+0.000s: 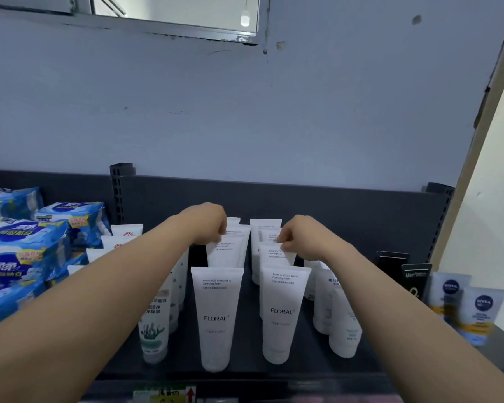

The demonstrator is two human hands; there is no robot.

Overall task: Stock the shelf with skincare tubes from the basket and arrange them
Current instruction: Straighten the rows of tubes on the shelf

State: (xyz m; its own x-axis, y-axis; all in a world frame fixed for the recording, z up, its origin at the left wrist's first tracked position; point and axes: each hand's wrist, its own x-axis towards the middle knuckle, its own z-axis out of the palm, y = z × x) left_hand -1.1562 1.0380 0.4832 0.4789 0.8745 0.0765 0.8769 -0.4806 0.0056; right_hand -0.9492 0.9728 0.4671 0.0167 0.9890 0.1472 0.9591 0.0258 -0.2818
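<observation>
Two rows of white FLORAL skincare tubes stand upright on the dark shelf (pixel 245 359). The front left tube (pixel 217 315) and front right tube (pixel 282 312) stand free. My left hand (pixel 207 223) reaches over the left row and pinches the top edge of the second tube (pixel 226 253). My right hand (pixel 298 235) pinches the top edge of the second tube (pixel 275 257) in the right row. More white tubes stand behind both, partly hidden by my hands. No basket is in view.
Blue tissue packs (pixel 26 257) fill the shelf's left side. White tubes with a green plant print (pixel 154 330) stand left of the rows, other white tubes (pixel 338 315) to the right, then black tubes (pixel 415 279) and NIVEA tubes (pixel 477 312). The dark back panel (pixel 332 205) rises behind.
</observation>
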